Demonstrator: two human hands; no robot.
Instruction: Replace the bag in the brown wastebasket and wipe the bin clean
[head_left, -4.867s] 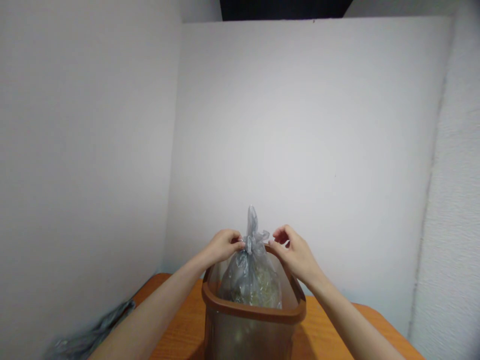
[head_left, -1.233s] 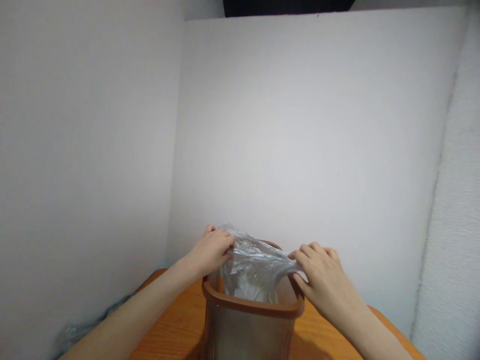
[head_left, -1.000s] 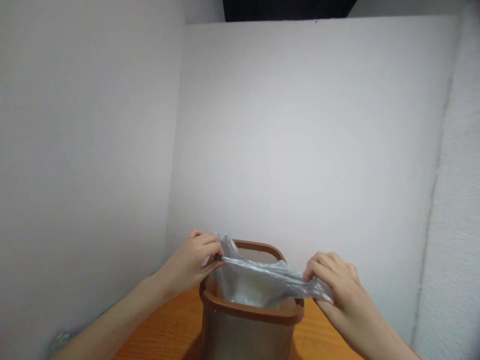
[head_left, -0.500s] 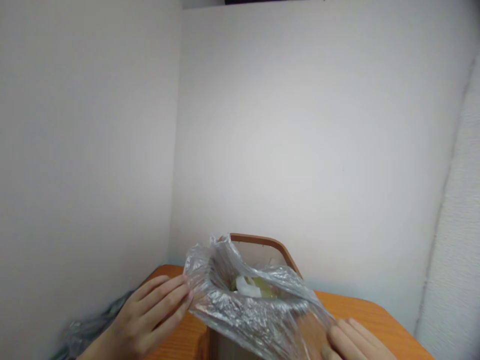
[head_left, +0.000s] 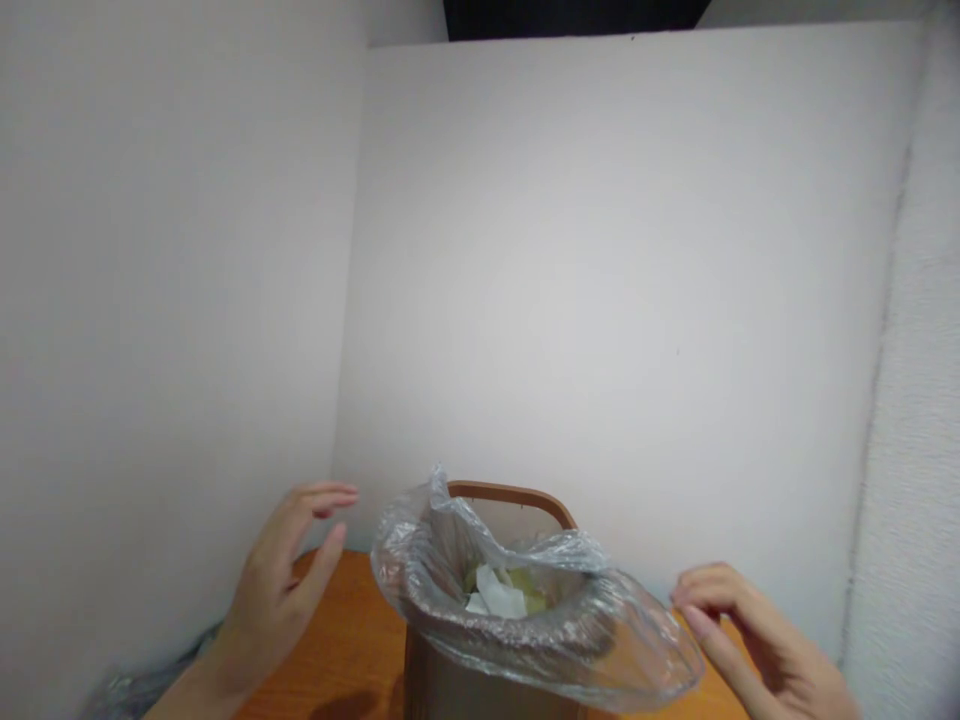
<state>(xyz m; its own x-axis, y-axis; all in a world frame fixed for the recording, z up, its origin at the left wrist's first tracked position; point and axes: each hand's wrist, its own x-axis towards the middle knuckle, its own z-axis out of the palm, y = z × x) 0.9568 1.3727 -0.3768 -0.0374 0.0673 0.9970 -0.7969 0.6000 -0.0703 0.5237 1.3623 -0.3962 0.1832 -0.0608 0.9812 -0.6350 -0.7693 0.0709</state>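
A clear plastic bag (head_left: 495,640) lines a brown trash bin (head_left: 480,688), its loose edge folded out over the rim and hanging wider on the right. White crumpled paper (head_left: 499,592) and something yellowish (head_left: 531,590) lie inside. To the left of the bag, my left hand (head_left: 281,575) is held in the air with thumb and fingers apart, touching nothing. My right hand (head_left: 757,640) is just beyond the bag's right edge, fingers bent and a small gap between thumb and fingertips, with nothing in it.
The bin stands on an orange-brown wooden table (head_left: 337,640). A brown handle or lid frame (head_left: 517,494) rises behind the bag. Dark crumpled plastic (head_left: 150,685) lies at the lower left. White walls (head_left: 600,300) close off the back and sides.
Both hands have let go of the bag and moved outward from it. The bag's stretched edge has dropped loosely around the bin. The view has tilted up slightly.
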